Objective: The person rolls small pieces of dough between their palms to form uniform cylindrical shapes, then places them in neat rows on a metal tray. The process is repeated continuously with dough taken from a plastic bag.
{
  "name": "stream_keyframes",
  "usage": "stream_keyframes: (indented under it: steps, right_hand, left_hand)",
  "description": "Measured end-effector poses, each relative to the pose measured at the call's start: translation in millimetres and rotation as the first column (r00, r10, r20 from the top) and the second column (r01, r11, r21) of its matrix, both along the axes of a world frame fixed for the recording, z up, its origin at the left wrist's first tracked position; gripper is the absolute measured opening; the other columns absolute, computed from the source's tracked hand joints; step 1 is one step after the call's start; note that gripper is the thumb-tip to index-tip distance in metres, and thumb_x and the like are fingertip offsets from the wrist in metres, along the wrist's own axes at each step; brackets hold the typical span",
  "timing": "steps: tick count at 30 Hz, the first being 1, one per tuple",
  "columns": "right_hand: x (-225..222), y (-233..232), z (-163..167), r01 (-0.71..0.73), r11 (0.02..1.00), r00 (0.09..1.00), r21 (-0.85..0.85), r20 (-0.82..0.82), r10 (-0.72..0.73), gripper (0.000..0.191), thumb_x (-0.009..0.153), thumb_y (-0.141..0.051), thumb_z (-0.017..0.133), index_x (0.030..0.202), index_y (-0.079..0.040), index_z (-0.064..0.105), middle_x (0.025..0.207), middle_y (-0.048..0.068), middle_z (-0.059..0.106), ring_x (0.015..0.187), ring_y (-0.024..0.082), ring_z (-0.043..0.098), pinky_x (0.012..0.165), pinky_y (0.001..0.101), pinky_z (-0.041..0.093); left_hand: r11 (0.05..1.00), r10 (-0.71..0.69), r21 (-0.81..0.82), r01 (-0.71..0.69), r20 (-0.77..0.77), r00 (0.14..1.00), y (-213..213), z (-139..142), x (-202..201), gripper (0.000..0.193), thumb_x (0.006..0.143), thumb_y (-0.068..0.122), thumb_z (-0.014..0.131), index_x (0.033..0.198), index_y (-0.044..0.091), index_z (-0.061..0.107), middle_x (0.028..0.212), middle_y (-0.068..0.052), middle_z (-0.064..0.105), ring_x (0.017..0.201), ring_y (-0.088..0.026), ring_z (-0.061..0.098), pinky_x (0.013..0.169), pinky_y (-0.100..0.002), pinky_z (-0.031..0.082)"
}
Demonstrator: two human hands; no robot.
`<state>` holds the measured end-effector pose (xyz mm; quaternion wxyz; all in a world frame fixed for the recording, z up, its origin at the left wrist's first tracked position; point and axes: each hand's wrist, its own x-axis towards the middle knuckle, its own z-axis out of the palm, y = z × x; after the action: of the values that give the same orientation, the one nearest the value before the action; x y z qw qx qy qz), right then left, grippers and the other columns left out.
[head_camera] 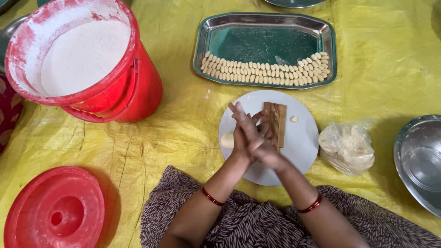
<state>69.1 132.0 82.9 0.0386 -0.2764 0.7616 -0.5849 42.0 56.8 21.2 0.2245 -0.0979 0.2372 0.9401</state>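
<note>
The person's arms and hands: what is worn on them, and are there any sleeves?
No sleeves show: both forearms are uncovered. Each wrist carries a thin red bangle, one on the left wrist and one on the right wrist. No ring is visible on the left hand or the right hand, and neither wears a glove.

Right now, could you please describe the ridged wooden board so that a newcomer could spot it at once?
Find the round white plate on the yellow sheet, just below the steel tray of small dough pieces. The wooden board lies on that plate, beside the pressed-together hands. It is the only brown, grooved rectangle there.
</note>
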Motion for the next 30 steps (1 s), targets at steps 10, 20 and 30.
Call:
stream_keyframes:
  steps: [10, 20, 30]
  right_hand:
    - [-10, 38, 15, 0.279, 0.933, 0.937, 0.229, -0.278, -0.212, 0.036, 0.077, -0.007, 0.089, 0.111, -0.010, 0.080, 0.116, 0.006, 0.074, 0.105, 0.020, 0.073, 0.094, 0.0336, 0.059]
    - [-13, 30, 2, 0.278, 0.956, 0.957, 0.096, 0.053, -0.284, 0.025, 0.074, -0.008, 0.088, 0.095, -0.005, 0.075, 0.092, 0.005, 0.075, 0.083, 0.016, 0.069, 0.073, 0.0308, 0.055]
    - [-49, 112, -50, 0.564, 0.698, 0.775, 0.441, 0.009, -0.632, 0.025, 0.078, -0.019, 0.088, 0.100, -0.010, 0.080, 0.092, 0.008, 0.078, 0.077, 0.016, 0.074, 0.073, 0.0297, 0.059]
  left_hand:
    - [0.891, -0.073, 0.428, 0.155, -0.201, 0.977, -29, 10, -24, 0.099, 0.094, 0.088, 0.029, 0.164, 0.018, 0.025, 0.157, -0.031, 0.044, 0.147, -0.040, 0.043, 0.109, -0.037, 0.046]
    - [0.993, 0.101, 0.061, -0.103, 0.045, 0.994, -37, 28, -34, 0.087, 0.091, 0.076, 0.027, 0.156, 0.018, 0.032, 0.147, -0.017, 0.053, 0.136, -0.031, 0.049, 0.106, -0.056, 0.043]
    - [-0.175, -0.721, -0.836, -0.520, -0.251, 0.646, -6, 15, 1, 0.049, 0.091, 0.022, 0.071, 0.132, -0.003, 0.062, 0.138, -0.021, 0.059, 0.143, -0.041, 0.041, 0.125, -0.055, 0.017]
